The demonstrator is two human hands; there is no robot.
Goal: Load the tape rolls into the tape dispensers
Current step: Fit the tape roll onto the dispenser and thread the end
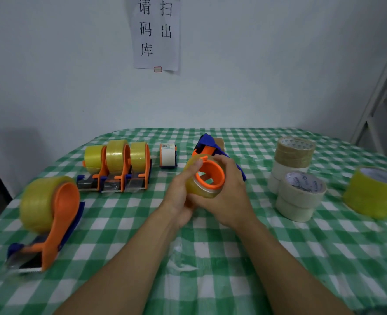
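Forearms point(129, 267) converging, left grip point(180, 192) and right grip point(231, 196) curled round tape roll point(199, 188), roll seated on dispenser hub point(213, 172)

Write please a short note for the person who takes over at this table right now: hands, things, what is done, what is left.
Left hand: grips the tape roll from its left side, thumb on top.
Right hand: curled round the same roll from the right and below.
The roll sits around the orange hub of the blue dispenser; whether it is fully seated I cannot tell.
Done: a row of three loaded dispensers and one nearer loaded dispenser, at the left.
Left: finish this one, thread its tape. Spare rolls stand at the right.
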